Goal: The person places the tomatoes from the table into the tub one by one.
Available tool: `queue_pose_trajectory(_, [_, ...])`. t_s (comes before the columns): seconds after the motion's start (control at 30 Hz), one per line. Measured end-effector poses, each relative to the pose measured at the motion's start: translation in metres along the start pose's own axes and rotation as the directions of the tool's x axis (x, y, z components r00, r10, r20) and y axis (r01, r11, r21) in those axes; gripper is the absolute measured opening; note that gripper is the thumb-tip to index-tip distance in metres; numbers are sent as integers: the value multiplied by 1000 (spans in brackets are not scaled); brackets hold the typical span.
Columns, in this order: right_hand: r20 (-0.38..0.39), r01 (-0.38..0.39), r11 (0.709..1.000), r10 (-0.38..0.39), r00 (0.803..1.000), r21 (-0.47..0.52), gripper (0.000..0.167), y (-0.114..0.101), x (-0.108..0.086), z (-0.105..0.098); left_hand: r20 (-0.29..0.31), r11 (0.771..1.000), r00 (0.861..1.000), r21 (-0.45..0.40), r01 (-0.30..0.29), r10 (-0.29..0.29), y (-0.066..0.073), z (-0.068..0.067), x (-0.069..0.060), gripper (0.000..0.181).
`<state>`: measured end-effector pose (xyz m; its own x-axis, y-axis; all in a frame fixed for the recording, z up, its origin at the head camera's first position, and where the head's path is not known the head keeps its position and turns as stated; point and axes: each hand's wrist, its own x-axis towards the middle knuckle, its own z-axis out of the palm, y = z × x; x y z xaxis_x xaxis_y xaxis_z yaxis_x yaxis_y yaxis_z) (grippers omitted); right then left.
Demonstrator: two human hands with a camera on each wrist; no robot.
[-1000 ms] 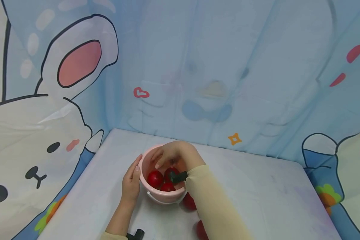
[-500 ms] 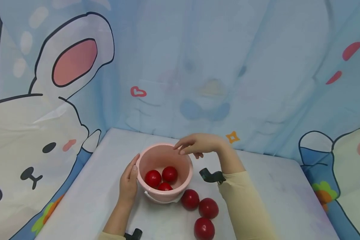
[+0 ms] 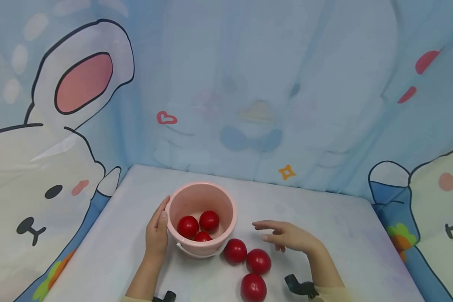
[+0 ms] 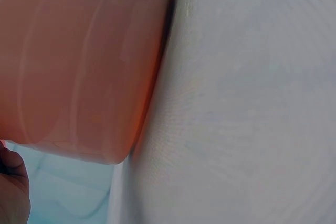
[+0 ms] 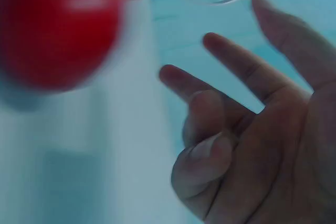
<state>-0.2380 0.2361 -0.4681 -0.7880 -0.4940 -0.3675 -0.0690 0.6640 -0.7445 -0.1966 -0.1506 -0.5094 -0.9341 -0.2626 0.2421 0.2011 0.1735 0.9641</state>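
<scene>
I have the right hand [image 3: 292,238] spread, nearer a glossy red ball [image 3: 258,261] at its eight o'clock; straight-fingered, the left hand [image 3: 157,235] touches the pink plastic bucket [image 3: 198,200].

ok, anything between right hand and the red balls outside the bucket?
Nothing visible. In the head view no object stands between the right hand and the nearest red ball; the pink bucket sits off that path, left hand against it.

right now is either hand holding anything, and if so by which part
The left hand rests against the pink bucket, high on its left side; whether it grips there cannot be told. The right hand holds nothing.
</scene>
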Motion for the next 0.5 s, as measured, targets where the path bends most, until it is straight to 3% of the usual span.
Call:
queue_pose_trajectory(0.2, [-78,-69,985,82,994,161,63,37,-9,42,-7,1000,1000,-14,-10,10,-2,1,0,38])
queue_pose_trajectory(0.37, [-84,-37,968,59,995,249,74,44,-9,55,-6,1000,1000,-8,-8,8,-3,0,1,38])
queue_pose_trajectory(0.5, [-59,-24,963,42,997,270,74,45,-8,58,-8,1000,1000,4,0,0,-4,-1,1,38])
